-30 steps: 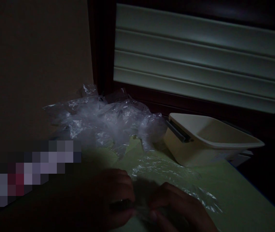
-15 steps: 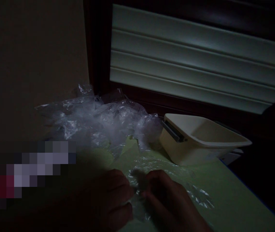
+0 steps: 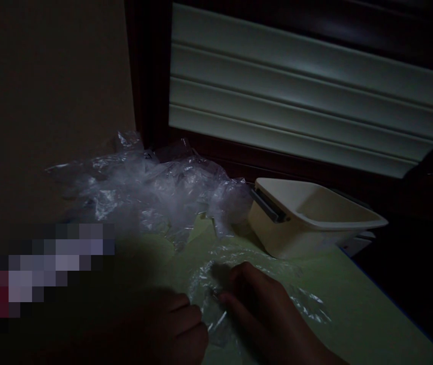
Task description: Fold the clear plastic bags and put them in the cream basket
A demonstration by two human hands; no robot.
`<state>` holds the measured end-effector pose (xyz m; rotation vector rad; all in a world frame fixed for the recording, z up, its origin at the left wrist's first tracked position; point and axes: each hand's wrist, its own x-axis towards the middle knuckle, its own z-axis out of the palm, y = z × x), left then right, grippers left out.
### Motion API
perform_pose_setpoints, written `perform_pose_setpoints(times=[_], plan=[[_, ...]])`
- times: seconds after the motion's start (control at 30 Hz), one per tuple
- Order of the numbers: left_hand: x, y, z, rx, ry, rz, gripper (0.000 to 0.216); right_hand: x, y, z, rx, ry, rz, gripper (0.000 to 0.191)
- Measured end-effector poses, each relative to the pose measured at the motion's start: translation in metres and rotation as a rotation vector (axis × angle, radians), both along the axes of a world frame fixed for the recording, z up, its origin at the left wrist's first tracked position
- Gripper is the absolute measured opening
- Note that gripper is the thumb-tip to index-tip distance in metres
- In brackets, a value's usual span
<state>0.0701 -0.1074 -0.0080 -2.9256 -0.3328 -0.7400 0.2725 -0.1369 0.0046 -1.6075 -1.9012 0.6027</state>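
A thin clear plastic bag [image 3: 216,319] lies crinkled on the pale green tabletop [image 3: 368,304], between and beneath my hands. My right hand [image 3: 269,309] is curled above it; its fingertips close at the left on a small shiny fold of the plastic. On the left, my left hand [image 3: 182,324] is closed with its knuckles up, low over the bag's near left side. Its fingertips are turned away in deep shadow, so what they grip cannot be made out. The two hands are apart.
Behind them is a heap of crumpled clear plastic bags [image 3: 163,187]. A cream plastic bin [image 3: 300,238] with a dark handle stands at the back right, near the table's edge. A slatted panel [image 3: 296,96] rises behind. Blurred blocks cover something at the left.
My left hand has moved down and slightly left, away from my right fingertips. My right hand stays nearly in place. The whole view has shifted slightly.
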Motion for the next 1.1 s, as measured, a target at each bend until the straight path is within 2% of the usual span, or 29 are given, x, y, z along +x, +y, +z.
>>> perform_pose_setpoints(times=[0.17,0.27,0.5,0.63,0.9,1.1], plan=[[0.0,0.0,0.004,0.031,0.023,0.023,0.023,0.004,0.002,0.003,0.023,-0.133,0.013,0.013],[0.0,0.002,0.009,0.058,0.06,-0.012,0.019,0.008,0.003,0.003,0.011,-0.119,0.004,0.013],[0.001,0.006,0.01,-0.036,-0.027,-0.049,0.025,0.01,0.005,0.001,0.05,-0.203,-0.04,0.018],[0.003,0.005,0.008,-0.046,-0.024,-0.04,0.025,0.013,0.005,0.003,0.012,-0.251,-0.078,0.022],[0.003,0.001,0.014,-0.105,-0.039,-0.017,0.025,0.016,0.006,0.015,-0.064,-0.302,-0.077,0.023],[-0.003,0.005,0.019,-0.16,0.006,-0.041,0.018,0.023,0.006,0.018,0.005,-0.348,-0.079,0.021]])
